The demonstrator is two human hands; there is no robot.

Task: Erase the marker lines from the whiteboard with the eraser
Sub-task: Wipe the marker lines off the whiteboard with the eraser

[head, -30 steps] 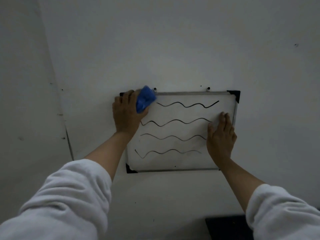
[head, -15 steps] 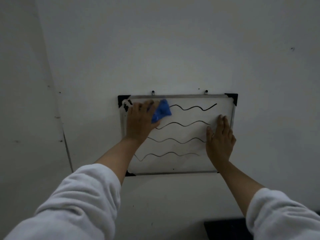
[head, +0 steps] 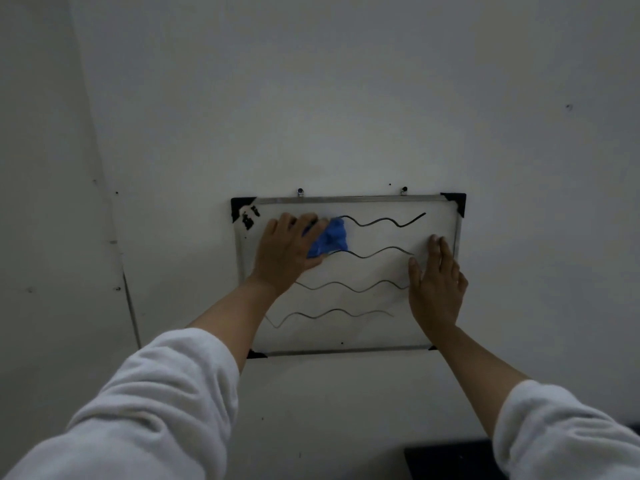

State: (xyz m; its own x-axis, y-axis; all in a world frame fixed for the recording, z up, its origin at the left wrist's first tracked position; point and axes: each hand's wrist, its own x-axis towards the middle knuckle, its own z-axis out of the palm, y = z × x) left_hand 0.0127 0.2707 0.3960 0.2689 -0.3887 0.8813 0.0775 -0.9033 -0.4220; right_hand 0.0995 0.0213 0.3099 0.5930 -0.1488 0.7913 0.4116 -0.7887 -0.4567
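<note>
A small whiteboard (head: 367, 334) with a metal frame and black corners hangs on a white wall. Several wavy black marker lines (head: 384, 221) run across it, one above the other. My left hand (head: 284, 254) holds a blue eraser cloth (head: 329, 239) against the board's upper left, over the left ends of the top two lines. Black smudges (head: 248, 218) sit near the top left corner. My right hand (head: 436, 285) lies flat with straight fingers on the board's right side, covering the right end of the third line.
Two small hooks (head: 300, 192) hold the board's top edge to the wall. A wall corner seam (head: 131, 306) runs down at the left. A dark object (head: 450, 460) shows at the bottom right edge of view.
My left hand has slid the blue cloth rightward and down from the top left corner along the top line, wiping away its left part. My right hand has stayed in place.
</note>
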